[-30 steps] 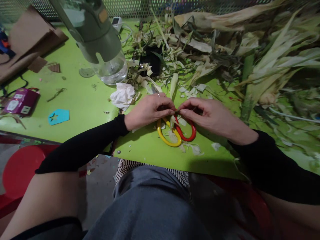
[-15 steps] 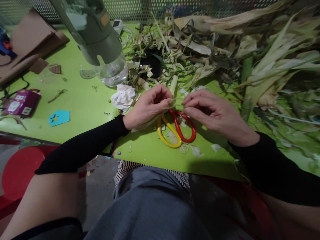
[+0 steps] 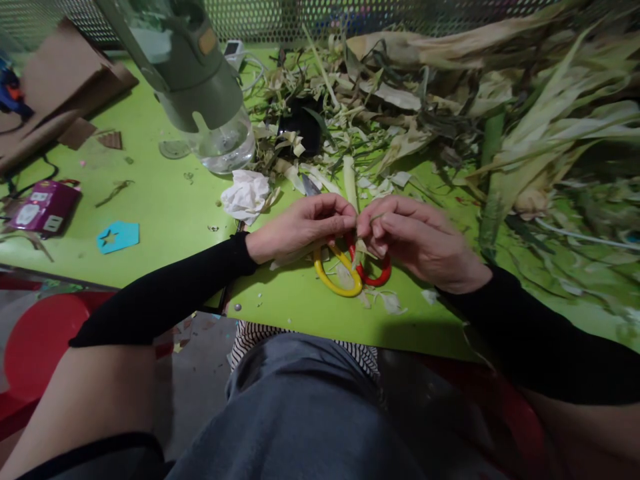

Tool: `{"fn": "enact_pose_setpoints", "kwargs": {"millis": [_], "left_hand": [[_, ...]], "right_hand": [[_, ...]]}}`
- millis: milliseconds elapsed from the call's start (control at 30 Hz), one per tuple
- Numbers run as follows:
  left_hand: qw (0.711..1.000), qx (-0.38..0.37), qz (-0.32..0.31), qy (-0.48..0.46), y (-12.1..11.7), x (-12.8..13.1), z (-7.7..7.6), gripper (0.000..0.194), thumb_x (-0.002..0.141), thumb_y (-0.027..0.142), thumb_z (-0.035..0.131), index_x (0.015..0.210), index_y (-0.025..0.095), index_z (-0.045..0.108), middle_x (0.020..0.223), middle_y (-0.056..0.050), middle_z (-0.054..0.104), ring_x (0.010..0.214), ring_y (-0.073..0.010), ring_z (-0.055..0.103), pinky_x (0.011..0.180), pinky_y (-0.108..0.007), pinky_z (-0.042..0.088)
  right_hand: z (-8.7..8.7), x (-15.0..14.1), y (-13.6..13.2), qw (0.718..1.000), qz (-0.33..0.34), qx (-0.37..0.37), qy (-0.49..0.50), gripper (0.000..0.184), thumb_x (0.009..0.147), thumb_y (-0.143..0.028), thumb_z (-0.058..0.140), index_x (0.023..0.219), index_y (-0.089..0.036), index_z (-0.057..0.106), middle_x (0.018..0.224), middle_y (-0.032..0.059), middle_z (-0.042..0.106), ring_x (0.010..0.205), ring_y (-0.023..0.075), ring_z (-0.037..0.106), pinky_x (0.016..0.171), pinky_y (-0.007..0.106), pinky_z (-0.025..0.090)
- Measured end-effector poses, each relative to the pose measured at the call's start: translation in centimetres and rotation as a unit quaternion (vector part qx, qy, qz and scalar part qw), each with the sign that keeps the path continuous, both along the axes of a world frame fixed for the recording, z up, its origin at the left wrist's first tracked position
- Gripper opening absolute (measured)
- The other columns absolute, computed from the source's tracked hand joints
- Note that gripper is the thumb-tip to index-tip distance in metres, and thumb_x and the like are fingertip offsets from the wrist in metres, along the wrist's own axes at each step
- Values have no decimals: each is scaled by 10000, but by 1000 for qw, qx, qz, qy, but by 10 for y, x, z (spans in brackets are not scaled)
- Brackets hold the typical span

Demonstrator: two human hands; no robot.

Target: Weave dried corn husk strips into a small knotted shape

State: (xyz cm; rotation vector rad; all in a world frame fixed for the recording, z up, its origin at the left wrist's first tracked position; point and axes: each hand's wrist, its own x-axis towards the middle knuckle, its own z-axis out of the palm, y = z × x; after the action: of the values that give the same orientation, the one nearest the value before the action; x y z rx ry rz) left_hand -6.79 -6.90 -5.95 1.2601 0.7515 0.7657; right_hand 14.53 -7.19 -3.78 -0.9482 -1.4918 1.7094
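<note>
My left hand [image 3: 310, 225] is closed in a pinch, and its fingertips meet those of my right hand [image 3: 417, 237], also pinched. A thin pale-green husk strip [image 3: 364, 252] shows at the fingertips, partly hidden by the fingers. Below lie scissors [image 3: 340, 291] on the green table, one handle loop yellow and the other red; a blade tip appears beyond my left hand. A pale stalk piece [image 3: 349, 179] lies just behind the fingertips. Crumpled white tissue [image 3: 246, 195] sits to the left of my left wrist.
Dry corn husks [image 3: 400, 93] are heaped along the back and right. A green water bottle [image 3: 210, 100] stands at back left. Farther left are brown cardboard [image 3: 65, 70], a purple box [image 3: 45, 207] and a blue paper piece [image 3: 119, 237]. A red stool [image 3: 45, 340] is below the table edge.
My hands have come together, my right hand moving left and slightly down, closing the gap the thin strand spanned. A scissor blade tip now shows beyond my left hand.
</note>
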Motion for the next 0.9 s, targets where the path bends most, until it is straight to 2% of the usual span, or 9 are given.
{"fn": "enact_pose_setpoints", "kwargs": {"millis": [267,467,567,633,733,833,900], "left_hand": [[991,105,68,46,-5,1,2,248,1025,453,632,1010,216,562,906,-17,627,729,-113,592,682,-272,543],[992,97,63,52,-6,3,0,179,1043,388,583,1033,211,561,949,-35,659,771,-121,639,715,-271,577],[990,102,89,50,-5,3,-1,145,1016,299,602,1120,198,607,1140,-67,699,900,-131,685,797,-279,598],[989,109,86,50,-5,2,0,180,988,262,626,1151,187,648,1191,-75,717,966,-142,701,864,-297,604],[989,124,69,46,-3,0,0,229,950,332,715,1117,176,715,1144,-69,739,973,-148,707,918,-318,596],[986,146,80,25,-2,0,-3,285,894,412,801,1044,174,759,1084,-61,730,965,-143,698,929,-311,579],[985,149,88,19,-2,1,-5,284,888,432,814,999,175,767,1043,-61,724,960,-145,696,920,-307,572]], "right_hand": [[-4,-2,3,998,-27,-26,59,238,878,-336,721,702,-221,610,831,16,649,581,119,477,577,301,423],[-2,-4,1,1000,-18,1,-3,350,857,-486,712,657,-253,544,825,58,628,678,189,517,643,366,506],[0,-5,1,999,-30,19,21,366,822,-483,739,632,-246,535,759,44,576,689,195,516,653,369,494],[0,-5,1,999,-34,25,22,370,819,-483,740,628,-249,525,752,41,565,686,199,516,649,375,490],[-1,-4,1,998,-29,49,-3,361,860,-486,693,644,-261,511,781,51,574,695,214,533,668,406,509],[-2,-3,0,996,-29,86,-17,341,901,-460,633,657,-264,497,814,61,598,732,229,567,729,440,534],[-2,-2,-1,996,-32,84,-20,332,893,-449,627,653,-263,492,840,71,620,760,239,586,756,451,542]]}}
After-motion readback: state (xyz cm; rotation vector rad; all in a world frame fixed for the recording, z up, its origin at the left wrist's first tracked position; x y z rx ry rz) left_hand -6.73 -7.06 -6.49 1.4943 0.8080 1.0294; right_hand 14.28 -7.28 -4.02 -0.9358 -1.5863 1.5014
